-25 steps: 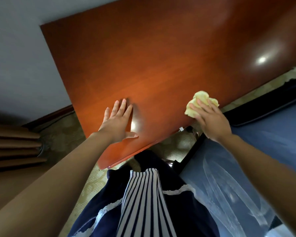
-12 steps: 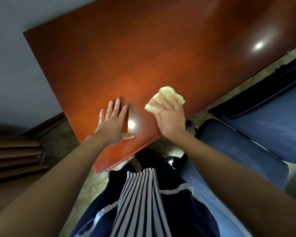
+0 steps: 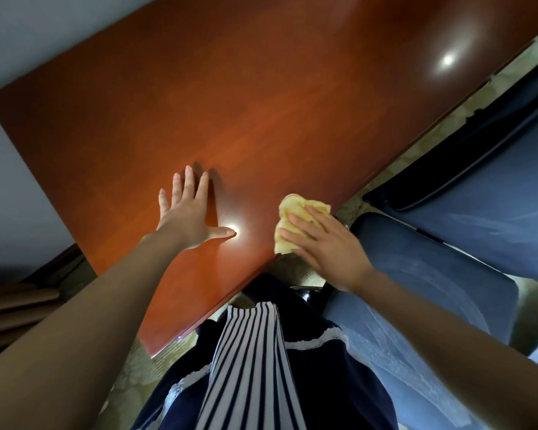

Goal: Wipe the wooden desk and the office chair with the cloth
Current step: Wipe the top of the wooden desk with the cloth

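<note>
The reddish wooden desk (image 3: 261,103) fills the upper middle of the view, its near edge running diagonally. My left hand (image 3: 188,212) lies flat on it with straight, spread fingers. A crumpled yellow cloth (image 3: 292,212) sits at the desk's near edge, pressed down by the straight fingers of my right hand (image 3: 326,246). The blue office chair (image 3: 448,274) stands to the right, its seat beside my right arm and its backrest (image 3: 494,187) farther right.
A pale wall (image 3: 28,41) runs along the desk's far left side. Brown ribbed panels (image 3: 13,308) sit low at the left. Patterned floor (image 3: 395,162) shows between desk and chair. My striped and navy clothing (image 3: 252,367) fills the bottom centre.
My right hand swept the cloth left toward my left hand, then back right along the desk's near edge. My left hand stayed flat in place.
</note>
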A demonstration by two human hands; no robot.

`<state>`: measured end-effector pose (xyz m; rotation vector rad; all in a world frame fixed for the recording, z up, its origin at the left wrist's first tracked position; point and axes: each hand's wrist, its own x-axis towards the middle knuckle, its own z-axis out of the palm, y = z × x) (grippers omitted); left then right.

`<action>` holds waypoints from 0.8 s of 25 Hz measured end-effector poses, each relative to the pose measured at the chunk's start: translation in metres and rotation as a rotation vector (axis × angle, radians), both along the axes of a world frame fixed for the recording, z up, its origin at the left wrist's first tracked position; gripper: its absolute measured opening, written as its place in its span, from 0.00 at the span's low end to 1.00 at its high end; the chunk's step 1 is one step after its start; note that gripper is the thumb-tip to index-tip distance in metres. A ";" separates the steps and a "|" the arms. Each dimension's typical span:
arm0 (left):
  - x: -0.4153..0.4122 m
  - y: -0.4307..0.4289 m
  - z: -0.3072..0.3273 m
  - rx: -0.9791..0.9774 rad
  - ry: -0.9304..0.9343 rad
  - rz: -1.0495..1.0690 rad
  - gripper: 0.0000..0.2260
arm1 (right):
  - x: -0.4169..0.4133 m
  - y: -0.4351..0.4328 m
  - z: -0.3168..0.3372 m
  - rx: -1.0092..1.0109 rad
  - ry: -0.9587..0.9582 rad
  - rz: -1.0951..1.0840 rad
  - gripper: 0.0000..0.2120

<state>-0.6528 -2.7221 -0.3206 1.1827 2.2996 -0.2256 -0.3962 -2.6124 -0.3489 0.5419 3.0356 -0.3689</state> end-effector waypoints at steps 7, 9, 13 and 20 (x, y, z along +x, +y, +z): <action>-0.004 0.005 -0.003 -0.126 0.081 -0.015 0.58 | -0.031 0.110 0.000 -0.027 -0.159 -0.175 0.22; -0.004 0.006 -0.002 -0.142 0.118 -0.040 0.57 | -0.059 0.135 -0.002 -0.016 -0.227 -0.227 0.24; -0.003 0.011 0.000 -0.188 0.156 -0.051 0.57 | -0.135 0.165 -0.002 -0.078 -0.339 -0.337 0.24; -0.004 0.008 -0.001 -0.216 0.166 -0.044 0.57 | -0.224 0.127 0.002 -0.166 -0.405 -0.260 0.26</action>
